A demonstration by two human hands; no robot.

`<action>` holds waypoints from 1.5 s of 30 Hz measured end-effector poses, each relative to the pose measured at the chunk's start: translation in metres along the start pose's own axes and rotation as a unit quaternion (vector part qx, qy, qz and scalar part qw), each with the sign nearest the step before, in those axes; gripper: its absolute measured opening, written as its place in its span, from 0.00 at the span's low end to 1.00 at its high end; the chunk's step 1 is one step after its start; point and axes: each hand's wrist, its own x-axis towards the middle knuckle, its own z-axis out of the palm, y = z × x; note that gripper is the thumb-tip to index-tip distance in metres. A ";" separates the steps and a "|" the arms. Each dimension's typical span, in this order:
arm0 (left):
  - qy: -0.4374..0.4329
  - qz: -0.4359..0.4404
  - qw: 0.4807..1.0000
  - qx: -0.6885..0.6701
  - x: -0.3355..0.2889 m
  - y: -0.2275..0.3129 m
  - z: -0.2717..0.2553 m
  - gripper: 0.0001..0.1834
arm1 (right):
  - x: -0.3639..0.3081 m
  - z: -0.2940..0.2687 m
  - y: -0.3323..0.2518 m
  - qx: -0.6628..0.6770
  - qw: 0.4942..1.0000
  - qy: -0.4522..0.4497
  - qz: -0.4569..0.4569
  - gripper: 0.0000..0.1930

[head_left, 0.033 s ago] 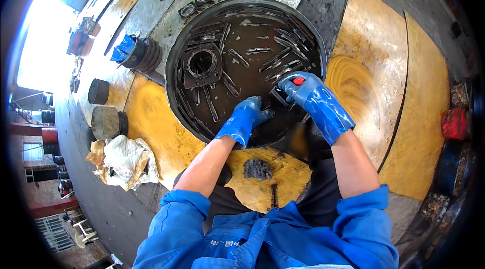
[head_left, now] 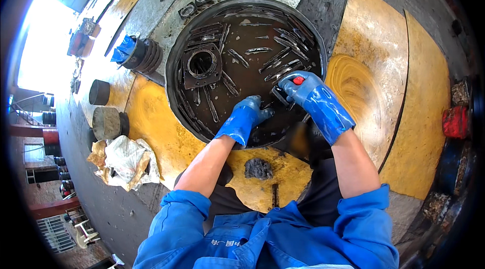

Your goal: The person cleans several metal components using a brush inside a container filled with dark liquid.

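Right gloved hand (head_left: 307,91) over the near right part of the round tub (head_left: 170,82): we see its fingers curled closed around a red-ended piece (head_left: 298,81), most of which the glove hides. A dark metal part (head_left: 279,95) sits just beyond those fingers, to their left and slightly below, between the two hands; its long axis appears to slant from upper left to lower right. The right hand is nearer, seemingly touching it; we cannot tell whether the two pieces are joined. Left gloved hand (head_left: 251,111) lies lower and to the left, fingers part-curled, thumb toward the right hand; we cannot tell whether it grips anything. Loose dark strips (head_left: 290,47) lie beyond, with a flanged plate (head_left: 216,71) farther left.
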 end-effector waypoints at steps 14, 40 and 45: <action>-0.021 -0.140 0.989 0.052 -0.018 0.003 -0.021 0.29 | -0.015 -0.008 -0.015 -0.041 0.999 0.014 0.004 0.15; 0.139 -0.065 0.717 -0.680 -0.041 -0.071 -0.083 0.23 | 0.007 -0.005 0.001 0.036 0.998 0.047 -0.015 0.16; 0.141 -0.093 0.619 -0.767 -0.042 -0.064 -0.086 0.23 | 0.005 -0.003 -0.005 0.038 0.998 0.051 0.009 0.15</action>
